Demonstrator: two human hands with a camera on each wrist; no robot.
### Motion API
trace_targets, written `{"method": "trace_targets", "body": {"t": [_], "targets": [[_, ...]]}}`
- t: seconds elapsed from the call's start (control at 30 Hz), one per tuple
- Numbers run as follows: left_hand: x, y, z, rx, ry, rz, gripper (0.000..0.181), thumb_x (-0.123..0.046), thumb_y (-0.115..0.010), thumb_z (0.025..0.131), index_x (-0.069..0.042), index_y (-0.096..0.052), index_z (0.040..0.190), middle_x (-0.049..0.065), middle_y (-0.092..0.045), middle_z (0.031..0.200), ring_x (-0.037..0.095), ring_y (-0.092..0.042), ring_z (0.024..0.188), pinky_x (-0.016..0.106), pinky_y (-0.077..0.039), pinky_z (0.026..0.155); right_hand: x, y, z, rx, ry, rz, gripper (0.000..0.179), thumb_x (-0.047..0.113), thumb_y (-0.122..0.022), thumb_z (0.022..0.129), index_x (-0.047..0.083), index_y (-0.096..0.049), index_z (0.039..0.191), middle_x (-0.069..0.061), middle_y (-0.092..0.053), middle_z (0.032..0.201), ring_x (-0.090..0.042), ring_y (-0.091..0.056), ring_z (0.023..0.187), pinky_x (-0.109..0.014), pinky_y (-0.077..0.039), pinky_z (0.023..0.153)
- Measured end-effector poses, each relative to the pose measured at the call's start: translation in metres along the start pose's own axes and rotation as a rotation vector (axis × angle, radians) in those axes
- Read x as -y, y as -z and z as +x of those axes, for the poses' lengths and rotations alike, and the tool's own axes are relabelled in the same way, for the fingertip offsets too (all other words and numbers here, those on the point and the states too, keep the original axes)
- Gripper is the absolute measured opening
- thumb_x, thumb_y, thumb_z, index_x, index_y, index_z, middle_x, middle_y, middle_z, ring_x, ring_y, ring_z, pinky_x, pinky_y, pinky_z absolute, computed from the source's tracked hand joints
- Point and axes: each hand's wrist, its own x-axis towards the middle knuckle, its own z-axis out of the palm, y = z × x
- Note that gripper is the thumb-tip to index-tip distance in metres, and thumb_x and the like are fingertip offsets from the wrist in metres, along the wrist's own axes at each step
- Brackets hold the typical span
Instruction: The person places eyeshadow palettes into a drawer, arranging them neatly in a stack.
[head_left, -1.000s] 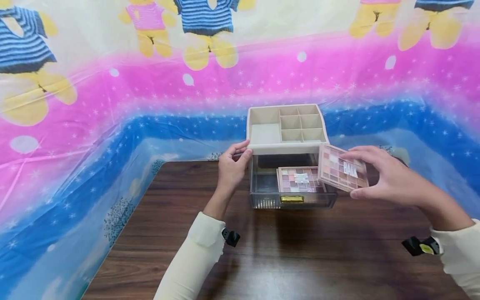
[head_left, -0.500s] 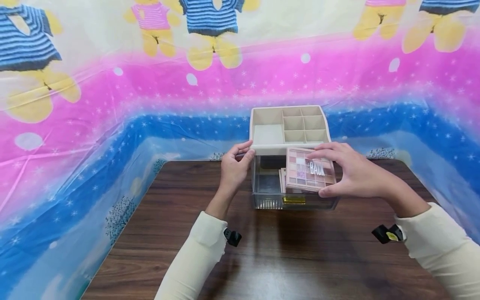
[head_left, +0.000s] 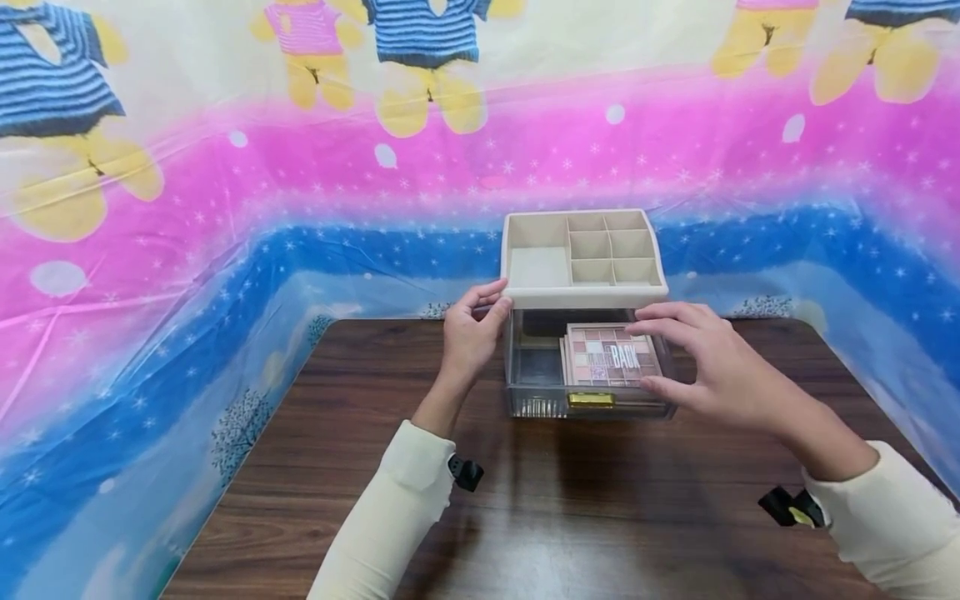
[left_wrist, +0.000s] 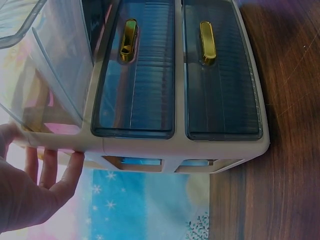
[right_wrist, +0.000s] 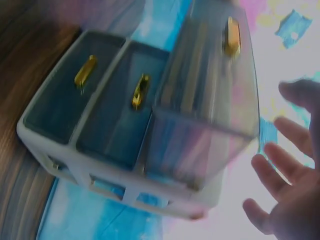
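Observation:
A cream organizer (head_left: pixel 585 297) stands at the table's far side with its clear top drawer (head_left: pixel 540 403) pulled out. Inside the drawer's right part lies a stack of eyeshadow palettes (head_left: pixel 600 357), the top one lettered "BACK". My left hand (head_left: pixel 471 333) grips the organizer's left upper edge; in the left wrist view the thumb is in front and the fingers (left_wrist: pixel 67 175) curl along the side. Beside the drawer's right wall hovers my right hand (head_left: pixel 723 371), fingers spread and holding nothing. The right wrist view shows that hand (right_wrist: pixel 295 185) apart from the drawer.
Two more tinted drawers with gold handles, one of them the lower drawer (left_wrist: pixel 222 85), are closed beneath the pulled-out one. Divided compartments (head_left: pixel 611 246) form the organizer's top. A dark wooden table (head_left: pixel 390 375) bears it, and a printed cloth (head_left: pixel 420 192) hangs behind.
My right hand carried a palette leftward over the drawer, lowered it onto the other palette inside, and let go. It has since drawn back slightly right. The left hand keeps its hold.

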Motion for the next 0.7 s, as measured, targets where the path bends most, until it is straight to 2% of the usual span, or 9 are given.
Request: {"method": "trace_targets", "body": {"t": [0.13, 0.27, 0.4, 0.53, 0.7], "targets": [[0.000, 0.001, 0.001, 0.005, -0.005, 0.010, 0.030, -0.015, -0.071, 0.097, -0.009, -0.072, 0.125, 0.017, -0.071, 0.111, 0.014, -0.066, 0.085, 0.019, -0.056, 0.066, 0.015, -0.011, -0.005, -0.214, 0.071, -0.032, 0.046, 0.013, -0.084, 0.077, 0.009, -0.071, 0.121, -0.011, -0.066, 0.122, -0.034, -0.061, 0.113, -0.061, -0.042, 0.093], [-0.001, 0.001, 0.001, 0.011, -0.003, 0.017, 0.030, -0.017, -0.071, 0.097, -0.010, -0.072, 0.126, 0.016, -0.070, 0.112, 0.015, -0.066, 0.085, 0.019, -0.056, 0.065, 0.029, -0.028, -0.008, -0.383, 0.173, -0.093, 0.033, 0.015, -0.074, 0.080, 0.007, -0.074, 0.112, -0.013, -0.069, 0.109, -0.033, -0.064, 0.099, -0.055, -0.042, 0.088], [0.000, 0.001, 0.000, 0.014, 0.005, 0.013, 0.030, -0.016, -0.071, 0.097, -0.010, -0.072, 0.126, 0.016, -0.070, 0.113, 0.016, -0.067, 0.086, 0.019, -0.056, 0.066, 0.044, -0.051, -0.013, -0.486, 0.275, -0.189, 0.024, 0.022, -0.063, 0.089, 0.007, -0.076, 0.103, -0.011, -0.070, 0.097, -0.028, -0.064, 0.087, -0.053, -0.044, 0.080], [0.000, 0.001, 0.000, 0.009, 0.009, 0.015, 0.030, -0.015, -0.071, 0.097, -0.009, -0.072, 0.126, 0.016, -0.070, 0.113, 0.014, -0.067, 0.086, 0.019, -0.056, 0.065, 0.056, -0.075, -0.016, -0.547, 0.323, -0.272, 0.027, 0.024, -0.055, 0.099, 0.009, -0.077, 0.098, -0.007, -0.068, 0.089, -0.025, -0.062, 0.079, -0.052, -0.044, 0.078], [-0.001, 0.000, -0.001, 0.007, 0.003, 0.012, 0.029, -0.015, -0.071, 0.096, -0.010, -0.073, 0.125, 0.017, -0.071, 0.112, 0.011, -0.066, 0.082, 0.019, -0.056, 0.064, 0.064, -0.094, -0.013, -0.630, 0.357, -0.386, 0.025, 0.013, -0.053, 0.100, 0.010, -0.077, 0.094, -0.004, -0.067, 0.084, -0.024, -0.058, 0.070, -0.051, -0.043, 0.079]]}}
